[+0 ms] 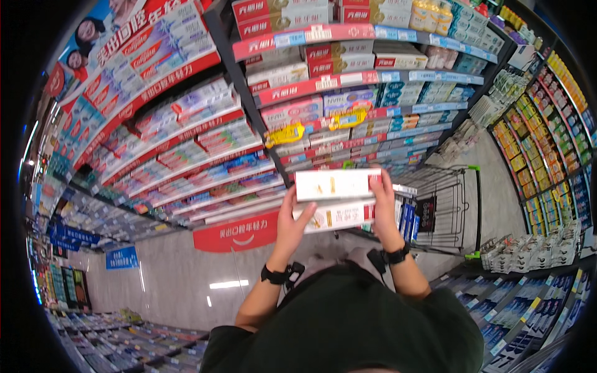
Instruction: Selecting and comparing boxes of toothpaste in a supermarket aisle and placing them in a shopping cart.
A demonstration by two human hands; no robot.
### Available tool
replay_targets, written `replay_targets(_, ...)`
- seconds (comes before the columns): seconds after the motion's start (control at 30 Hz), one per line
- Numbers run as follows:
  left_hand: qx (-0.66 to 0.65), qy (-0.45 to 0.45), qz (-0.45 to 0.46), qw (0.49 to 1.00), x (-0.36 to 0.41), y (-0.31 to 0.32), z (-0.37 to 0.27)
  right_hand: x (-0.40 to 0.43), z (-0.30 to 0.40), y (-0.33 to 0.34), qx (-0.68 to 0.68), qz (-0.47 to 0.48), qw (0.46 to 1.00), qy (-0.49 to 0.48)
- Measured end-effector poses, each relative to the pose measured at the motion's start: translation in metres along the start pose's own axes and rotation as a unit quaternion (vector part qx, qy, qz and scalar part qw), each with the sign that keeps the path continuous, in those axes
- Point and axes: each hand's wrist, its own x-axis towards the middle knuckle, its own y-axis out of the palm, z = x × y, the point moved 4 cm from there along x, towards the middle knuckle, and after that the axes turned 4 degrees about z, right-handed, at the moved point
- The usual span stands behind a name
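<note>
Two white toothpaste cartons with red ends are held between my hands in front of the shelves. My left hand (pixel 295 224) grips the left end of the lower carton (pixel 336 216), its thumb across the front face. Fingers of my right hand (pixel 383 205) close on the red right end of the upper carton (pixel 332 185), and its palm lies beside the lower carton's right end. The upper carton sits just above the lower one in the picture; whether they touch all along is hard to tell. Black bands circle both wrists.
Shelves of toothpaste cartons (pixel 340 61) rise in front. A wire shopping cart (pixel 447 210) with several boxes (pixel 406 219) stands to the right, beside more shelves (pixel 536 163). A red floor-level sign (pixel 242 232) juts from the left shelving. Low display racks (pixel 517 307) lie behind on the right.
</note>
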Motion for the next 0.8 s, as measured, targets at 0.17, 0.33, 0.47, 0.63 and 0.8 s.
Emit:
replay_targets(0.17,0.076,-0.013,0.048,0.996,-0.023,0.02,-0.032,0.017,0.025,-0.005,0.089,0.008,0.996,0.004)
replay_targets(0.33,0.127,-0.09,0.124,0.98,-0.047,0.047,-0.027,0.013,0.047,-0.024,0.124,0.029,0.992,0.006)
replay_targets(0.47,0.079,-0.144,0.139,0.977,-0.067,0.066,-0.013,0.002,0.059,-0.047,0.11,-0.023,0.993,-0.022)
replay_targets(0.63,-0.086,-0.178,0.031,0.98,-0.087,0.069,0.006,0.002,0.075,-0.103,0.142,-0.062,0.987,-0.052)
replay_targets(0.8,-0.202,-0.164,-0.046,0.964,-0.096,0.078,0.01,-0.017,0.096,-0.113,0.262,-0.039,0.964,-0.016)
